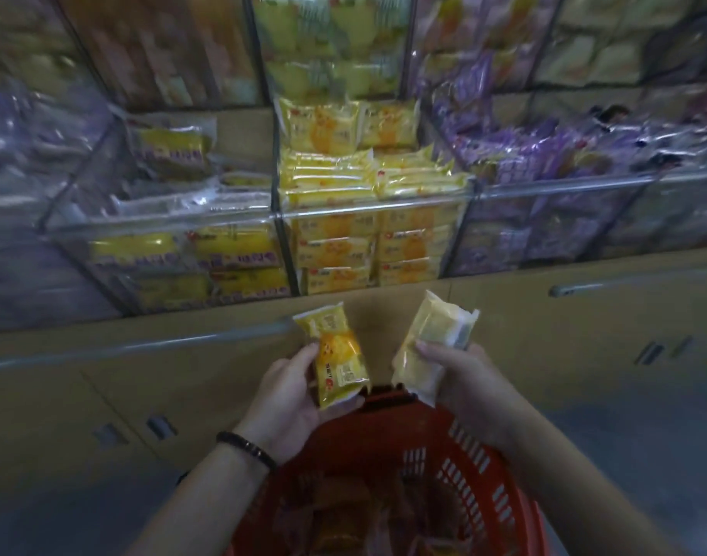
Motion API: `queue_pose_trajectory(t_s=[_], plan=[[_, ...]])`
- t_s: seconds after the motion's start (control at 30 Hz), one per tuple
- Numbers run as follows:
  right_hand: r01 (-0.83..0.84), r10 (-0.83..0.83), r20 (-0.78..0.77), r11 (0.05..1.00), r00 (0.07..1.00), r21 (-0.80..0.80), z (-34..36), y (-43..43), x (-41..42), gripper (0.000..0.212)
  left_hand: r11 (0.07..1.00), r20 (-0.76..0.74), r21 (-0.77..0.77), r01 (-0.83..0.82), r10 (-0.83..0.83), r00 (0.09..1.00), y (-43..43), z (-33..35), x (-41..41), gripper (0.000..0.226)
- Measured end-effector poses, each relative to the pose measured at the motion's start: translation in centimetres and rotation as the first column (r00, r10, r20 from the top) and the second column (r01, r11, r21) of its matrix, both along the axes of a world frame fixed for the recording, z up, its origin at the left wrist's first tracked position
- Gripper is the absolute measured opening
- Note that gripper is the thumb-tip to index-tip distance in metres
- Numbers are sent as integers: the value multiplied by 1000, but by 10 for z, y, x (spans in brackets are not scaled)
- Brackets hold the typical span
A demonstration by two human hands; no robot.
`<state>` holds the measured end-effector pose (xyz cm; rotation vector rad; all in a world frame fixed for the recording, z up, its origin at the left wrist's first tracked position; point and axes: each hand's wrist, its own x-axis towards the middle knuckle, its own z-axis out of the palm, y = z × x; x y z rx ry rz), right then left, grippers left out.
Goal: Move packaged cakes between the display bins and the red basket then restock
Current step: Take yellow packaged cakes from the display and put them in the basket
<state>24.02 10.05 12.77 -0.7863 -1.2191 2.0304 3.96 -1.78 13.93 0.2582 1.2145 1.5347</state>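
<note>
My left hand (291, 389) grips a yellow packaged cake (336, 351) with its printed face up, just above the far rim of the red basket (476, 471). My right hand (460, 379) grips a paler yellow packaged cake (432, 343), tilted with its plain side showing. Both packs hover in front of the middle display bin (376, 212), which is stacked with matching yellow cakes (336, 182). Several dim packages lie inside the basket.
The left bin (163, 226) holds yellow-and-purple packs, and the right bin (584, 186) holds purple ones. More bins stand on the level above. Below them runs a tan cabinet front (143, 363) with a metal rail and slot handles. Grey floor flanks the basket.
</note>
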Motion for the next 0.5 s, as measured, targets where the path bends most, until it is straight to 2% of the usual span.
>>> queue_pose_trajectory(t_s=[0.07, 0.1, 0.13, 0.17, 0.2, 0.23, 0.27, 0.3, 0.33, 0.4, 0.43, 0.5], plan=[[118, -118, -18, 993, 993, 6, -4, 5, 3, 61, 1000, -37, 11, -2, 2, 999, 2, 9, 5, 43], [158, -158, -3, 986, 987, 58, -5, 5, 3, 61, 1000, -62, 16, -1, 2, 998, 3, 14, 9, 42], [177, -186, 34, 970, 982, 168, -6, 4, 4, 58, 1000, -85, 16, -3, 4, 996, 3, 17, 13, 39], [180, -225, 87, 915, 970, 362, -4, 0, 5, 51, 1000, -109, 16, -1, 3, 994, 4, 19, 18, 36], [190, -309, 108, 788, 945, 586, -3, -3, 6, 45, 1000, -137, 11, 2, -1, 991, 5, 20, 24, 33], [205, -398, 75, 614, 914, 762, -3, -4, 7, 42, 1000, -165, 9, 4, -2, 986, 6, 21, 30, 31], [216, -473, 31, 460, 881, 861, -1, -7, 7, 44, 1000, -184, 15, 7, -4, 983, 7, 20, 36, 30], [219, -536, 8, 358, 844, 908, 2, -13, 7, 52, 1000, -184, 22, 12, -8, 983, 9, 21, 43, 30], [182, -591, 30, 295, 806, 938, 4, -18, 5, 63, 999, -166, 30, 17, -12, 986, 10, 21, 49, 31], [-82, -654, 230, 249, 721, 965, 11, -34, -1, 87, 998, -101, 44, 55, -50, 994, 13, 27, 59, 37], [-241, -639, 347, 249, 686, 938, 15, -41, -2, 92, 996, -78, 48, 81, -77, 994, 13, 30, 61, 44], [-409, -466, 512, 310, 721, 858, 19, -50, 1, 92, 993, -108, 57, 99, -93, 990, 13, 37, 58, 53]])
